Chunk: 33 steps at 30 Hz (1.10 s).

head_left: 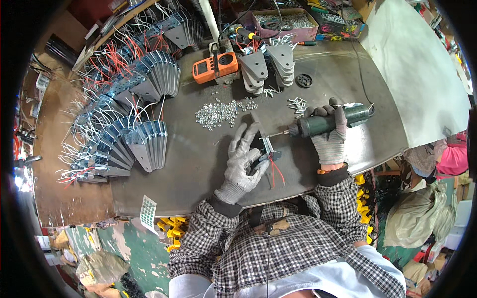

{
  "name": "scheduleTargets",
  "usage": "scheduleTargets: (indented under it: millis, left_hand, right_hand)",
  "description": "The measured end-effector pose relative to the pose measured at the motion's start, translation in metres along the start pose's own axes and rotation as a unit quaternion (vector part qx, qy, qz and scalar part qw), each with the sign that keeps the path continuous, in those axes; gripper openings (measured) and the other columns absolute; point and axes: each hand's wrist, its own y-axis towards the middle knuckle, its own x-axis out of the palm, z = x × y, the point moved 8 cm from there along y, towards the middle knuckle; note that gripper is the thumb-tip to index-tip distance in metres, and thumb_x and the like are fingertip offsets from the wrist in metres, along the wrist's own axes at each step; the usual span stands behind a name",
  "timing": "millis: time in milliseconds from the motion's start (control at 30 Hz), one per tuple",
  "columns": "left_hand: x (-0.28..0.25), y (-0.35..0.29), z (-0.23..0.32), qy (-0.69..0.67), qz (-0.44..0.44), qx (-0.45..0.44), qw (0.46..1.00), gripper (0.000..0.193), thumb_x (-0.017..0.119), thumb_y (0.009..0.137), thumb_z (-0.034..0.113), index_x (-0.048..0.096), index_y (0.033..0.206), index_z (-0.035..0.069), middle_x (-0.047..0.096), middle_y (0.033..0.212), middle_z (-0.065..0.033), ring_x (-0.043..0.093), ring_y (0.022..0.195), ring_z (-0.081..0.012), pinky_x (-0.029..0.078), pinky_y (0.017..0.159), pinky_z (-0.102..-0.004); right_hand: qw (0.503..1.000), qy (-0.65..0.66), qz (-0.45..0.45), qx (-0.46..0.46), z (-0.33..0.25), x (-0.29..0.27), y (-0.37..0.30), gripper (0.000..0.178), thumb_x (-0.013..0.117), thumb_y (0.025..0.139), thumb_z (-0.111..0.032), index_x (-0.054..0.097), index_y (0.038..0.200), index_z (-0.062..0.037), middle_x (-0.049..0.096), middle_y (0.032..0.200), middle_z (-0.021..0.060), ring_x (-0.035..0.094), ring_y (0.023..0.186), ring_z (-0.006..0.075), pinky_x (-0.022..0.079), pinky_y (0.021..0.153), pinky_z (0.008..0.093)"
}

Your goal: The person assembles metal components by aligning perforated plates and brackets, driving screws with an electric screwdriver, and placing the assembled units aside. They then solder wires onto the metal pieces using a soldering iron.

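My left hand (242,158), in a grey-coated glove, steadies a small metal bracket assembly (268,145) on the worktable, its thumb and fingers around the near side. Two red wires (274,174) trail from the piece toward me. My right hand (329,130), also gloved, is wrapped round a dark green electric screwdriver (350,115) lying nearly level. Its bit points left and reaches the upper part of the bracket; whether it sits in a screw is too small to tell. Loose nuts (217,113) lie beyond my left hand, and screws (298,106) beyond the screwdriver's tip.
Rows of grey brackets with blue parts and wires (149,139) fill the left side. An orange multimeter (215,67), stacked brackets (281,62) and a round black part (304,81) stand farther back. Behind them is a box of small hardware (308,34). The screwdriver's cord (365,74) runs upward.
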Motion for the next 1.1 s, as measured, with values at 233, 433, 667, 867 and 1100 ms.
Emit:
scheduleTargets:
  millis: [233,433,667,867,1100]
  left_hand:
    - [0.015,0.003,-0.037,-0.204,-0.006,-0.131,0.970,0.055,0.086,0.066,0.014,0.048,0.105,0.005,0.054,0.127,-0.0125,0.056,0.105,-0.0203,0.050,0.086,-0.0309]
    - [0.026,0.001,-0.040,-0.275,-0.005,-0.200,0.940,0.064,0.089,0.065,0.013,0.045,0.111,0.005,0.053,0.125,-0.0113,0.056,0.100,-0.0159,0.050,0.084,-0.0283]
    - [0.016,0.011,-0.027,-0.219,0.008,-0.074,0.973,0.072,0.086,0.067,0.006,0.047,0.128,0.001,0.049,0.129,-0.0118,0.056,0.111,-0.0180,0.049,0.095,-0.0298]
    - [0.015,0.013,-0.023,-0.280,0.022,-0.115,0.953,0.053,0.078,0.074,-0.002,0.055,0.121,0.001,0.051,0.127,-0.0129,0.050,0.119,-0.0176,0.046,0.097,-0.0301]
    - [-0.016,0.020,-0.112,0.104,-0.083,-0.209,0.969,0.012,0.051,0.087,0.002,0.062,0.091,0.000,0.056,0.071,-0.0015,0.053,0.061,-0.0078,0.042,0.053,-0.0232]
  right_hand:
    - [0.999,0.029,0.027,0.023,0.012,-0.008,0.001,0.039,0.075,0.083,-0.016,0.056,0.116,-0.0061,0.056,0.085,0.0000,0.056,0.082,0.0165,0.046,0.097,0.0471]
    - [0.998,0.043,0.034,0.026,0.012,-0.010,-0.002,0.040,0.074,0.085,-0.015,0.054,0.118,-0.0075,0.055,0.086,0.0004,0.056,0.084,0.0167,0.046,0.098,0.0478]
    - [0.996,0.072,0.033,0.029,0.019,-0.019,0.000,0.039,0.073,0.085,-0.015,0.052,0.117,-0.0077,0.053,0.086,0.0007,0.054,0.084,0.0165,0.045,0.098,0.0473]
    - [0.996,0.069,0.053,0.028,0.019,-0.021,0.003,0.041,0.073,0.085,-0.014,0.051,0.119,-0.0067,0.052,0.086,0.0011,0.053,0.083,0.0162,0.046,0.096,0.0450]
    - [0.995,0.075,0.038,0.044,0.022,-0.021,0.000,0.043,0.072,0.086,-0.015,0.050,0.122,-0.0061,0.053,0.087,0.0018,0.054,0.084,0.0169,0.046,0.098,0.0454]
